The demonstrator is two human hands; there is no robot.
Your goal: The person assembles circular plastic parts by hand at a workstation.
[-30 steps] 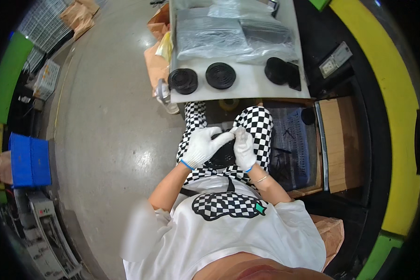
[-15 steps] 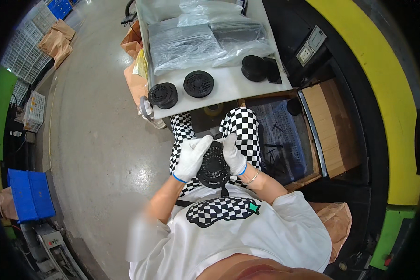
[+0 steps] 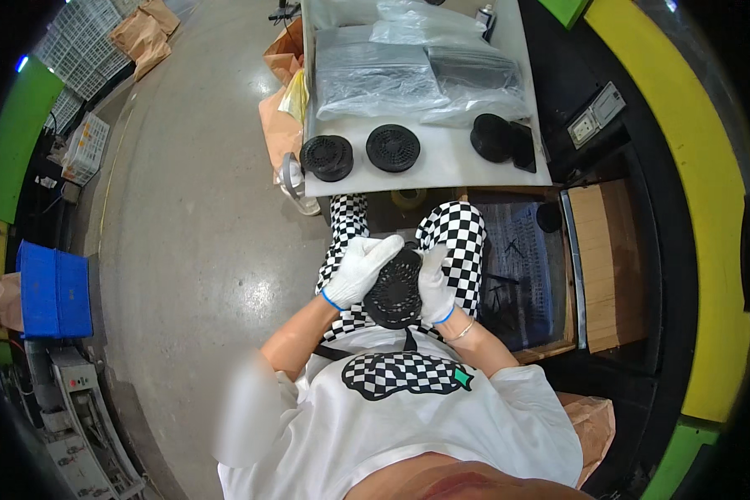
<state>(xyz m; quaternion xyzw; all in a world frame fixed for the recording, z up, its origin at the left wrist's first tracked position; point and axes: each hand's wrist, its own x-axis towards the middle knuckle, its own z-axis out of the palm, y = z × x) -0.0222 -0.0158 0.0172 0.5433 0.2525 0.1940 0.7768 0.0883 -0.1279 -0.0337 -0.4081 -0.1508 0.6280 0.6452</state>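
In front of my lap I hold a black perforated plastic part (image 3: 396, 296), rounded and pierced with many small openings. My left hand (image 3: 360, 271), in a white knitted glove with a blue cuff, grips its left side, a finger or thumb pointing over the upper end. Gloved the same way, my right hand (image 3: 436, 287) is closed against the right side. Most fingertips are hidden beneath the part. Beyond my knees, a white table (image 3: 442, 177) carries black round perforated pieces: a stack (image 3: 327, 158) at the left, one piece (image 3: 392, 148) in the middle, another stack (image 3: 493, 138) at the right.
Clear plastic bags (image 3: 379, 75) lie across the table's back. A dark flat rectangle (image 3: 523, 148) touches the right stack. To the right is an open compartment with a blue crate (image 3: 529, 283). Brown paper (image 3: 280, 125) hangs by the table's left edge; a blue bin (image 3: 56, 289) stands far left.
The whole view has shifted, so the table sits further right. My left hand has slid its grip slightly, now reaching further across the part's upper end. Both hands still hold it.
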